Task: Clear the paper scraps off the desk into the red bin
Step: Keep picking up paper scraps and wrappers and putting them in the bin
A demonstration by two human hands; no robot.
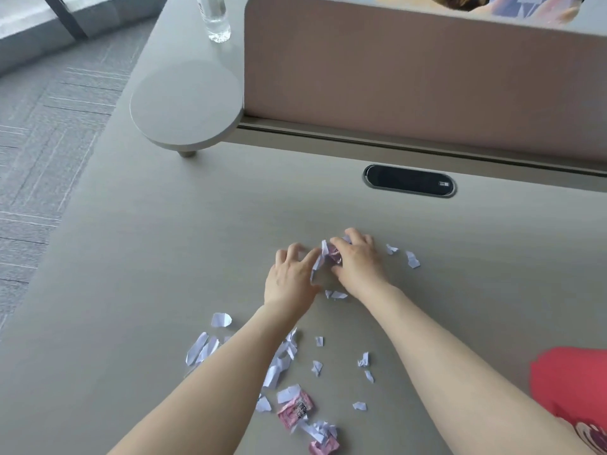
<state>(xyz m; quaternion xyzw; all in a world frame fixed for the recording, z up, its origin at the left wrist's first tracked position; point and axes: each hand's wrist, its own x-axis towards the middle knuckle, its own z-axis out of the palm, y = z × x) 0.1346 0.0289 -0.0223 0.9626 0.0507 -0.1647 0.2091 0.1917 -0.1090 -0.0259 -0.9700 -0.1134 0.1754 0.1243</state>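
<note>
item: right hand (356,264) fingers curled gripping gathered scraps (331,254), left hand (290,277) fingers spread raking more inward, consolidating one handful for binning.

Beige worktop (164,257), bounded at its far edge by a pink partition panel (410,70). White paper scraps (279,366) lie scattered over the near centre, with pink wrappers (295,412) among those nearest the viewer and two more scraps (412,259) further right. A dark oval cable port (409,180) is set into the surface. A round grey shelf (185,105) adjoins the far left, beside a clear bottle (215,18).
</note>
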